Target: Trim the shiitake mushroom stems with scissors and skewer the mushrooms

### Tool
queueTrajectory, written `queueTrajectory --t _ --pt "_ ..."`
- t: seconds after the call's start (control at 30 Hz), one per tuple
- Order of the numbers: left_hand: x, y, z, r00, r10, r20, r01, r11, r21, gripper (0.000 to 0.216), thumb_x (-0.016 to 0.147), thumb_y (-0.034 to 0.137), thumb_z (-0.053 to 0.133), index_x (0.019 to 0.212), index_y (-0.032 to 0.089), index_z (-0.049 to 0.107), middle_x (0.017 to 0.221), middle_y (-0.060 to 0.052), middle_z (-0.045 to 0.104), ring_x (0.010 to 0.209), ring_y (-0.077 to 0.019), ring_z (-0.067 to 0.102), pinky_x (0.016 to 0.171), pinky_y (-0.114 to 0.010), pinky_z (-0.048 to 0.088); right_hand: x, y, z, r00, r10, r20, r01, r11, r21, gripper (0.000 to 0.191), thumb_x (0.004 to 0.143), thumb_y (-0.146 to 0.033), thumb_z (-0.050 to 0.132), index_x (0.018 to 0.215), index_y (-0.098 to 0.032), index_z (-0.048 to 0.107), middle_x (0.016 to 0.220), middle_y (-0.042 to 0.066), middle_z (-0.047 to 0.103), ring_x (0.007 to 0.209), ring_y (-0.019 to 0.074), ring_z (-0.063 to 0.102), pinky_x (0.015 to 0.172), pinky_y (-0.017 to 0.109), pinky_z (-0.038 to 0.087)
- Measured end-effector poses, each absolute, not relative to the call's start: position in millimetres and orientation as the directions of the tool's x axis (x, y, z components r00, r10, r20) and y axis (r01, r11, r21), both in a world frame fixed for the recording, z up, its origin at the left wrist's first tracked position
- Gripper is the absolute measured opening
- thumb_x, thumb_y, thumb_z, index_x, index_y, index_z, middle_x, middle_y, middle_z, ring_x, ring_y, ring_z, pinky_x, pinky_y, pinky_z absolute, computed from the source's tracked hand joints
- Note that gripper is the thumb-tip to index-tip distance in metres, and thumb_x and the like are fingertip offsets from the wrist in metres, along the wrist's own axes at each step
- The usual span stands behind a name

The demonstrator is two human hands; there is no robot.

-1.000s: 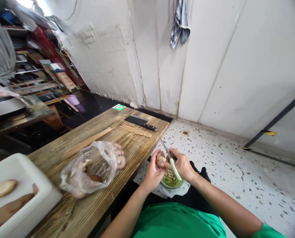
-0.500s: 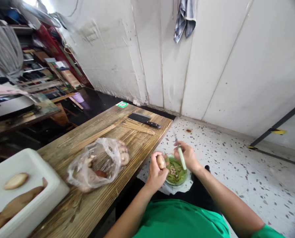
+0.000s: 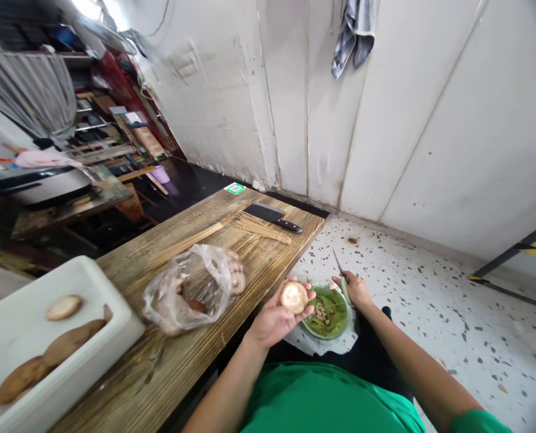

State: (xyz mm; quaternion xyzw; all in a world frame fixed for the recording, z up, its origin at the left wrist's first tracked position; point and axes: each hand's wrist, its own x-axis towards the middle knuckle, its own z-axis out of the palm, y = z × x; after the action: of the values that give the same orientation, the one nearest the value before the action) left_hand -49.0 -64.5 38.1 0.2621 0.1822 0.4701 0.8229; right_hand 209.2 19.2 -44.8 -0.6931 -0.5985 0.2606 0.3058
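Mushroom (image 3: pixel 294 296): in my left hand, out past the edge of the table (image 3: pixel 191 355), just left of the bowl (image 3: pixel 325 335); pale round face turned up, probably so I see it squarely.
Left hand (image 3: pixel 277 319): palm up, fingers wrapped behind the mushroom and showing past its edge; a cradling grip, likely to keep that face uncovered. How hard I press, cannot tell.
Right hand (image 3: pixel 357 290): closed round the pale green handle of the knife (image 3: pixel 345 292), apart from the mushroom.
Knife: blade slants up and away from me; held off, I judge, to spare my left fingers the edge.
Bowl: low between my hands, green and leafy inside, with small pale bits (image 3: pixel 321 311); well placed for catching what drops, I reckon.
White sheet (image 3: pixel 347 344): shows around the bowl's near side, perhaps to guard my lap.
Bag (image 3: pixel 223 273): clear plastic on the table, mouth gaping; more mushrooms (image 3: pixel 237 276) at its right end, presumably within my left reach.
Sticks (image 3: pixel 259 227): thin, loosely fanned beyond the bag.
Cleaver (image 3: pixel 263 211): flat beside the sticks, well apart from my hands; seemingly parked clear.
White tub (image 3: pixel 130 322): near end of table; walls likely keep the long brown pieces (image 3: pixel 70 343) together.
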Motion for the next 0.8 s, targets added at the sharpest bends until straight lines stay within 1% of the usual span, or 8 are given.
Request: queueTrajectory --t 0.1,0.2,0.3,0.37,0.47,0.57,0.7,0.8 --pt "-50 -63 38 0.448 0.892 -0.065 -0.734 0.408 0.544 0.059 0.067 0.004 0.071 0.119 0.027 0.056 0.127 -0.007 0.063 0.127 -0.0269 0.054 0.111 -0.046 0.034 208 5 -34 0.138 0.989 0.055 0.674 -0.053 -0.737 0.047 0.081 -0.058 0.057 0.103 -0.017 0.064 0.084 0.010 0.072 0.077 0.0250 0.067 0.072 0.036 0.051" --pt "-47 -58 38 0.392 0.912 -0.124 -0.798 0.403 0.448 0.030 0.083 0.028 0.068 0.111 0.024 0.061 0.122 -0.009 0.065 0.123 -0.0252 0.056 0.111 -0.045 0.034 205 -25 -5 -0.016 0.971 0.240 0.711 0.180 -0.679 0.050 0.087 -0.057 0.055 0.115 -0.016 0.061 0.091 0.010 0.071 0.074 0.0216 0.066 0.068 0.032 0.050" --pt "-41 -53 42 0.321 0.931 -0.176 -0.822 0.366 0.436 0.023 0.093 0.039 0.056 0.107 0.022 0.062 0.119 -0.009 0.067 0.114 -0.0226 0.061 0.102 -0.043 0.043 200 -57 27 -0.307 0.864 0.400 0.735 0.482 -0.477 0.040 0.093 -0.046 0.053 0.118 -0.016 0.060 0.086 0.006 0.068 0.068 0.0171 0.062 0.061 0.027 0.047" --pt "-38 -52 46 0.284 0.944 -0.169 -0.816 0.331 0.475 0.025 0.094 0.038 0.053 0.109 0.020 0.062 0.118 -0.010 0.067 0.109 -0.0215 0.063 0.095 -0.039 0.047 197 -70 42 -0.420 0.790 0.447 0.753 0.578 -0.314 0.034 0.094 -0.040 0.052 0.117 -0.016 0.060 0.083 0.005 0.065 0.066 0.0160 0.060 0.059 0.027 0.044" --pt "-35 -54 53 0.295 0.942 -0.161 -0.776 0.334 0.536 0.031 0.094 0.040 0.052 0.113 0.017 0.061 0.115 -0.014 0.067 0.102 -0.0232 0.064 0.084 -0.036 0.051 195 -75 52 -0.509 0.710 0.486 0.771 0.628 -0.110 0.029 0.095 -0.033 0.050 0.116 -0.014 0.060 0.077 0.004 0.061 0.063 0.0169 0.056 0.056 0.028 0.040" --pt "-36 -56 58 0.307 0.932 -0.194 -0.713 0.360 0.601 0.036 0.095 0.042 0.048 0.114 0.014 0.060 0.107 -0.018 0.069 0.092 -0.0258 0.067 0.070 -0.035 0.054 197 -68 56 -0.579 0.649 0.494 0.758 0.652 0.032 0.025 0.094 -0.024 0.048 0.113 -0.013 0.061 0.075 0.004 0.060 0.065 0.0182 0.054 0.057 0.030 0.037" --pt "-36 -57 58 0.324 0.913 -0.249 -0.645 0.405 0.648 0.045 0.097 0.047 0.041 0.112 0.009 0.060 0.098 -0.020 0.070 0.083 -0.0284 0.069 0.056 -0.033 0.054 200 -56 68 -0.663 0.591 0.460 0.710 0.690 0.137 0.028 0.086 -0.013 0.050 0.112 -0.013 0.060 0.076 0.003 0.060 0.066 0.0180 0.052 0.059 0.030 0.035" --pt "-34 -58 57 0.363 0.892 -0.270 -0.615 0.447 0.650 0.049 0.096 0.050 0.041 0.108 0.008 0.062 0.092 -0.019 0.070 0.075 -0.0273 0.070 0.051 -0.031 0.053 203 -49 78 -0.719 0.541 0.436 0.664 0.720 0.203 0.029 0.083 -0.009 0.049 0.109 -0.014 0.060 0.073 0.002 0.058 0.065 0.0178 0.050 0.059 0.031 0.034"
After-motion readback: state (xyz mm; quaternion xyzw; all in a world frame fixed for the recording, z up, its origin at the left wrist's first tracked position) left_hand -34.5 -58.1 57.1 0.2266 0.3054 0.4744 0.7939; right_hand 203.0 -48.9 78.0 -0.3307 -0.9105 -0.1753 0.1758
